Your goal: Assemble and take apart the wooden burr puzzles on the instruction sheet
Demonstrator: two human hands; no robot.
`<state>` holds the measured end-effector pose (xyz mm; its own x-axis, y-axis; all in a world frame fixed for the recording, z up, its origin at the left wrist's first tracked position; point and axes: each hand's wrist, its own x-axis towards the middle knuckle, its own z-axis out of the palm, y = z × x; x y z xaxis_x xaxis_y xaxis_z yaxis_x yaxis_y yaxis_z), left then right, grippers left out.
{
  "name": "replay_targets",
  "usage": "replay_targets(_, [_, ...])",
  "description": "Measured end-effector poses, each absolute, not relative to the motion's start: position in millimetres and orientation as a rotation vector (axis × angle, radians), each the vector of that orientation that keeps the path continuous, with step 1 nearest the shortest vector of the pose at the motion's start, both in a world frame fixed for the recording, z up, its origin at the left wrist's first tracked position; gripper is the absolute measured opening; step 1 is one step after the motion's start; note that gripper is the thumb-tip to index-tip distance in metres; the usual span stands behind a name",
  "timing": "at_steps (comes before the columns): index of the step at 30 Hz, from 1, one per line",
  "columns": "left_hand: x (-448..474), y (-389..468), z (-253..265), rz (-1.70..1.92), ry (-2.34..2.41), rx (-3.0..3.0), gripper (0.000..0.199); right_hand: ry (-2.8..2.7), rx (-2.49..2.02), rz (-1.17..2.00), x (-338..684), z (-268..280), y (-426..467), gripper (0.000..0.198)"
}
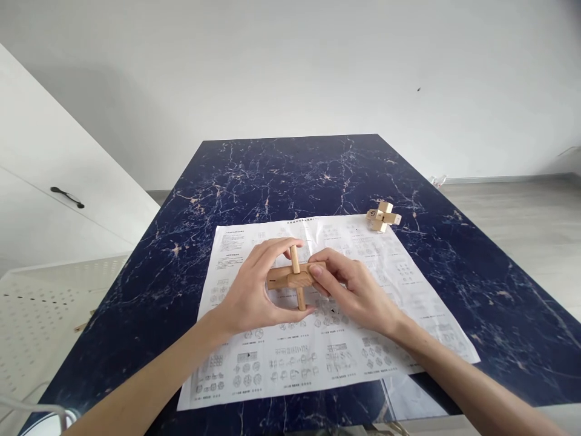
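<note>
A wooden puzzle [298,280] made of interlocking bars, with a round dowel passing up and down through it, is held just above a printed sheet. My left hand [254,287] grips the dowel between fingertips at its upper end and thumb at its lower end. On the other side, my right hand [356,287] pinches the right end of the horizontal bar between thumb and fingers. The fingers partly cover that right end. The printed sheet [299,369] lies beneath both hands, bearing rows of small puzzle diagrams and text.
Another wooden puzzle [382,217], a cross-shaped block, rests at the sheet's back right corner. The dark blue marbled table [281,175] reaches toward a white wall. A white cabinet [59,157] with a black handle stands at left, above a perforated white chair [40,303].
</note>
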<state>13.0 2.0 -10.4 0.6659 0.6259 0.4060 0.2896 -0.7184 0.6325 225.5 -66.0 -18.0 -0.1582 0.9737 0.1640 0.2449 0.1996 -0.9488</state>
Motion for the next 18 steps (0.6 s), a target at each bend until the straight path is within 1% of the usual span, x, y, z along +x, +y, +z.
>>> replay_targets(9, [10.2,5.0,-11.5,0.775,0.659,2.28,0.092,-1.53,-1.148,1.114,224.2,-22.7,-66.5,0.03])
replay_targets(14, [10.0,5.8,-9.8,0.755,0.665,2.182,0.099,-1.458,-1.115,1.173,221.7,-25.2,-65.4,0.031])
replay_targets(18, [10.5,3.8,-11.7,0.788,0.671,2.102,0.097,-1.417,-1.104,1.213,221.3,-24.4,-64.7,0.032])
